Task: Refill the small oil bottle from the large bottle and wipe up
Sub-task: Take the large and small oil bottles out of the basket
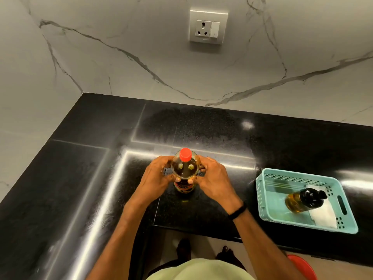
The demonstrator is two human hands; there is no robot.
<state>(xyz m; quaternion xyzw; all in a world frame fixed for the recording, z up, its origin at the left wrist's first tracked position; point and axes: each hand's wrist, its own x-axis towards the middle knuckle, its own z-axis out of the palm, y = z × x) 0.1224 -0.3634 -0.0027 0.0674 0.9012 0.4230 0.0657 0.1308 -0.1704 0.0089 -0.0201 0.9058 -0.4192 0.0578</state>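
The large oil bottle (184, 170), clear with golden oil and a red cap on top, stands upright on the black counter (232, 138). My left hand (158, 175) grips its left side and my right hand (212, 178) grips its right side, fingers curled round the shoulder. The small oil bottle (302, 199), holding amber oil under a black pump top, stands in the teal basket (282, 174) at the right. A white folded cloth (323, 216) lies in the basket beside and under it.
The marble wall with a socket plate (209, 27) rises behind the counter. The counter's front edge runs just below my forearms. A red object (302, 267) sits on the floor at the lower right.
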